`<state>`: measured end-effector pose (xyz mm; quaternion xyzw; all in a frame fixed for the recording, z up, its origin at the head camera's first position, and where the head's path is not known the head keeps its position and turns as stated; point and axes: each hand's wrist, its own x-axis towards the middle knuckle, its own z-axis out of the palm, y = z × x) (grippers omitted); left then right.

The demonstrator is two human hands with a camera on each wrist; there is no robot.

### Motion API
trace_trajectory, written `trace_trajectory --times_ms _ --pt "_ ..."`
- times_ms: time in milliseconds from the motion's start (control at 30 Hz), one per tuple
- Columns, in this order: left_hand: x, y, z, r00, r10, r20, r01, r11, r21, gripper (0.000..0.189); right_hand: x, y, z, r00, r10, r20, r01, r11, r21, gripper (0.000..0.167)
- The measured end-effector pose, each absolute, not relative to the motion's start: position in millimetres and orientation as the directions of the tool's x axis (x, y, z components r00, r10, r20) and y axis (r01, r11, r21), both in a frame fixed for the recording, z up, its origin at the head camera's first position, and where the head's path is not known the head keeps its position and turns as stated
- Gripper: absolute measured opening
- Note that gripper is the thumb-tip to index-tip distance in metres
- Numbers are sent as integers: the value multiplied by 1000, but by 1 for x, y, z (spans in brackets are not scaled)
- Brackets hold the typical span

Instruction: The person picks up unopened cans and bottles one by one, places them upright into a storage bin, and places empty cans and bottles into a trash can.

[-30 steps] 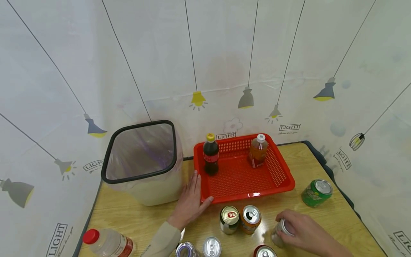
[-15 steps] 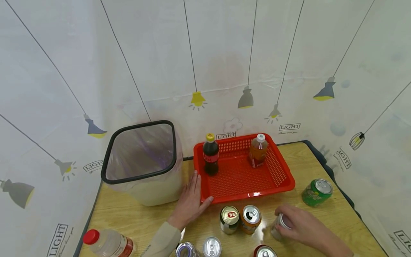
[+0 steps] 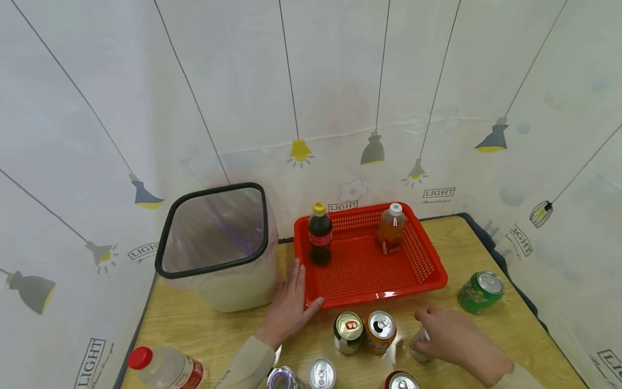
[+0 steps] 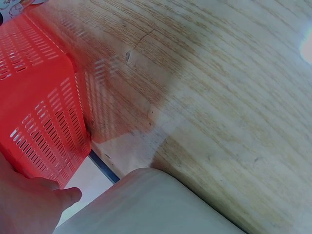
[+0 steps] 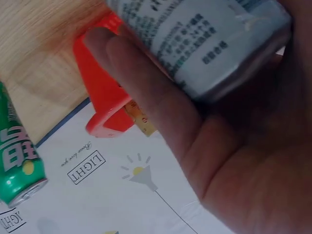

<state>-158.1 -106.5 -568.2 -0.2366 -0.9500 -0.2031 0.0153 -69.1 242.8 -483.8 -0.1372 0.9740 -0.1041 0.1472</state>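
Observation:
My right hand grips a pale silver can near the table's right front, its fingers and thumb around the sides. The right wrist view shows dark printed text on that can; in the head view the hand hides most of it. My left hand lies with straight fingers along the left rim of a red plastic basket. Inside the basket stand a cola bottle with a yellow cap and an orange-brown drink bottle with a white cap.
A lined bin with a black rim stands left of the basket. A gold-topped can and an orange can stand before it. Others are a green can, a red can, a silver-topped can and a red-capped bottle.
My right hand has shifted slightly forward and turned over the pale can, covering more of its top. My left hand stays at the basket's rim.

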Motion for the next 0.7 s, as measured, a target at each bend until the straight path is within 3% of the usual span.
trace_trajectory --times_ms 400,700 --pt "-157 -105 -567 -889 441 119 451 805 386 93 -74 242 -484 -907 -300 -296 -202 926 -318 20" --pt "-157 -106 -568 -890 442 113 448 798 403 93 -72 244 -486 -917 -297 -268 -220 934 -283 25"
